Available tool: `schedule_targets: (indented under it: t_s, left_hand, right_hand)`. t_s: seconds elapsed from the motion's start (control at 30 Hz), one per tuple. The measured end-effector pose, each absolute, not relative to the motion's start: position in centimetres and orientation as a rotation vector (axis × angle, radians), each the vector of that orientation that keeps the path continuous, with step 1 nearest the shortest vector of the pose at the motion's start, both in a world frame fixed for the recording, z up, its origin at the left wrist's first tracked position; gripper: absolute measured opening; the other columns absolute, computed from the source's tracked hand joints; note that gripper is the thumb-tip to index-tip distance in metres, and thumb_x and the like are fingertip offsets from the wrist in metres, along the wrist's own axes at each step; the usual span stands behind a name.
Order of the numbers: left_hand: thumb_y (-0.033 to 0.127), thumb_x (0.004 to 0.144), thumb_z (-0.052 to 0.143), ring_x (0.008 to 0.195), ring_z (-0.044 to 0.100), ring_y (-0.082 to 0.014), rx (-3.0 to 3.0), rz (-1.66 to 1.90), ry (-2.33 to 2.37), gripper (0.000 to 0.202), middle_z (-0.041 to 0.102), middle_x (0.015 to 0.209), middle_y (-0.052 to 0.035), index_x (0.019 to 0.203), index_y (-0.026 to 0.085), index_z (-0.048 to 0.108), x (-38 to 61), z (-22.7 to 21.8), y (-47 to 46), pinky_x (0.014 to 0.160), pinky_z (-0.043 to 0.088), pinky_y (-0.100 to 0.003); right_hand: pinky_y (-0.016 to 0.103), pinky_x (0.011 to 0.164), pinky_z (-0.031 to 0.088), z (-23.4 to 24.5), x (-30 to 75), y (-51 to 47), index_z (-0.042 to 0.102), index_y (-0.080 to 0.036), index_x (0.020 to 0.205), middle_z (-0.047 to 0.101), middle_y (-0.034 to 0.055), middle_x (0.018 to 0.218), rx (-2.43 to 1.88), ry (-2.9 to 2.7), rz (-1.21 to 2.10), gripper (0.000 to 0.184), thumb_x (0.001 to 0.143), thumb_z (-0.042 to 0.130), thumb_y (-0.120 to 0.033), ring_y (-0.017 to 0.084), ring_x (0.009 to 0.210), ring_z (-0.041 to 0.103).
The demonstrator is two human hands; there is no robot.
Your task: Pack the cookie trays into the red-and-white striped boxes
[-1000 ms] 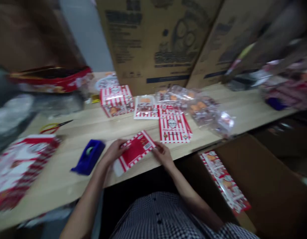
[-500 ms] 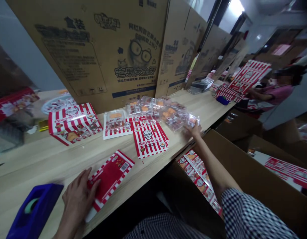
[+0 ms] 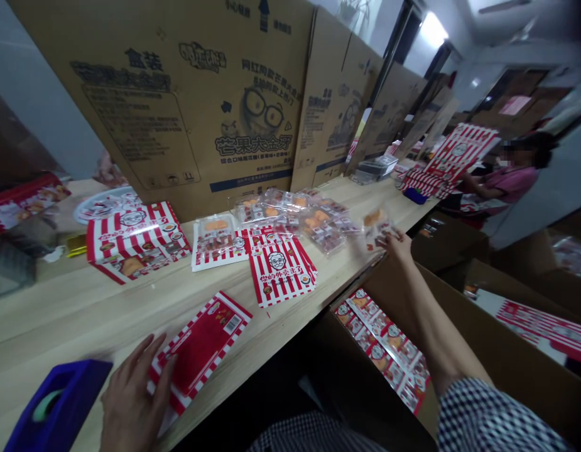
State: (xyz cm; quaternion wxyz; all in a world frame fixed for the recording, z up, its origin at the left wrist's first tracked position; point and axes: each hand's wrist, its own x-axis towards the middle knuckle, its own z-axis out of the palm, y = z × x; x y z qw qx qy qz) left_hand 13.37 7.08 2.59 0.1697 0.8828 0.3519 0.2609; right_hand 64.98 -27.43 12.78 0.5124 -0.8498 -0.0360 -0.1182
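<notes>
My left hand [image 3: 137,389] is closed round the near end of a flat red and white striped carton [image 3: 200,351], which lies on the table with its plain red panel and barcode up. My right hand [image 3: 399,243] pinches the edge of a clear plastic snack tray [image 3: 377,227], slightly blurred, just over the table's front edge. To its left lies a pile of similar clear trays [image 3: 323,229] with orange and brown pieces inside. Striped cartons with a printed face [image 3: 283,270] lie flat between my hands. Another clear tray [image 3: 215,227] rests on a carton beside them.
A blue tape dispenser [image 3: 59,408] stands at the near left. Farther back is a striped box [image 3: 137,238]. Tall cardboard panels [image 3: 186,138] line the table's back. An open cardboard box [image 3: 464,314] and packed cartons [image 3: 384,348] stand below the front edge. A co-worker [image 3: 511,182] sits far right.
My right hand has moved right, away from the pile, with a clear snack tray in its fingers. My left hand stays on the carton. The view has shifted slightly.
</notes>
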Motion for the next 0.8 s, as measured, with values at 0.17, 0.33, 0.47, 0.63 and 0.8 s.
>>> schedule_targets:
  t_s: [0.17,0.33,0.47,0.63,0.8]
  left_hand:
    - [0.049,0.092,0.043,0.129,0.052,-0.0349,2.435,0.776,0.947,0.05,0.054,0.142,-0.0131,0.132,0.023,0.055,14.4,4.2,5.4,0.113,0.038,-0.053]
    - [0.041,0.092,0.051,0.134,0.048,-0.0301,2.287,0.892,0.77,0.044,0.053,0.143,-0.0082,0.133,0.027,0.057,15.8,7.2,1.1,0.119,0.033,-0.049]
    - [0.039,0.091,0.06,0.14,0.044,-0.0287,1.925,0.742,0.676,0.052,0.052,0.147,-0.0071,0.141,0.03,0.051,16.5,8.6,-3.6,0.121,0.03,-0.049]
    - [0.048,0.075,0.079,0.143,0.041,-0.0327,1.366,0.475,0.427,0.096,0.039,0.158,-0.0124,0.155,0.03,0.029,16.1,7.0,-8.6,0.115,0.039,-0.051]
    - [0.055,0.092,0.056,0.138,0.049,-0.0288,0.962,0.804,0.843,0.061,0.051,0.15,-0.011,0.145,0.027,0.046,13.8,6.7,-7.9,0.118,0.037,-0.047]
  right_hand:
    - [0.036,0.062,0.063,14.9,57.3,-29.3,0.071,-0.02,0.101,0.076,0.0062,0.091,-1.667,-0.143,0.02,0.029,0.073,0.075,-0.028,0.021,0.069,0.072]
    - [0.04,0.079,0.065,14.1,46.8,-28.5,0.072,-0.023,0.107,0.076,0.0076,0.11,-1.327,-0.174,0.394,0.034,0.074,0.077,-0.027,0.026,0.093,0.075]
    - [0.043,0.098,0.059,11.8,39.3,-25.5,0.07,-0.028,0.112,0.072,0.004,0.124,-1.202,-0.129,0.551,0.031,0.081,0.075,-0.029,0.027,0.114,0.069]
    - [0.05,0.111,0.047,8.8,30.2,-18.1,0.062,-0.032,0.128,0.062,0.0035,0.14,-1.148,-0.148,0.685,0.037,0.091,0.063,-0.037,0.028,0.132,0.056]
    - [0.052,0.105,0.051,7.7,22.7,-12.2,0.052,-0.037,0.138,0.062,0.0028,0.139,-1.031,-0.37,1.112,0.051,0.089,0.067,-0.043,0.029,0.127,0.061]
